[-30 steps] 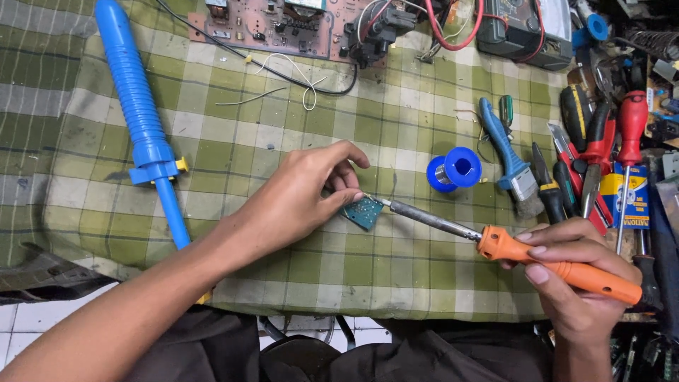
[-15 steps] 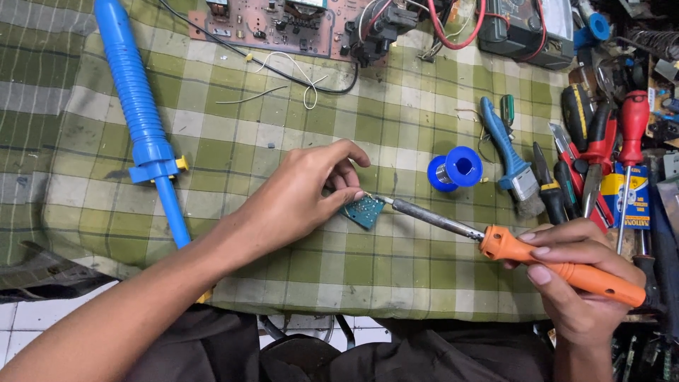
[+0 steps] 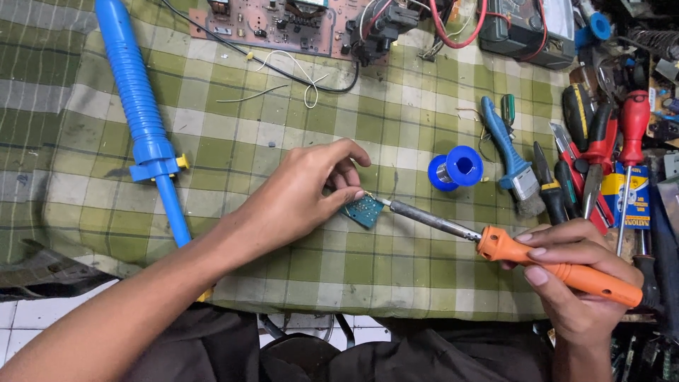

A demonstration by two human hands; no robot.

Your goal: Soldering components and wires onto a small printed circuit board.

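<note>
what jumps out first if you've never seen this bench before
At the centre, the left hand pins a small green circuit board to the green checked cloth, while the right hand holds an orange-handled soldering iron with its tip at the board's edge. A long blue desoldering pump lies at the left, and a blue solder spool sits just right of the board, beside a crowd of hand tools.

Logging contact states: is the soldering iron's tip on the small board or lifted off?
On it: the soldering iron tip meets the small green circuit board's edge, steadied by left hand.
</note>
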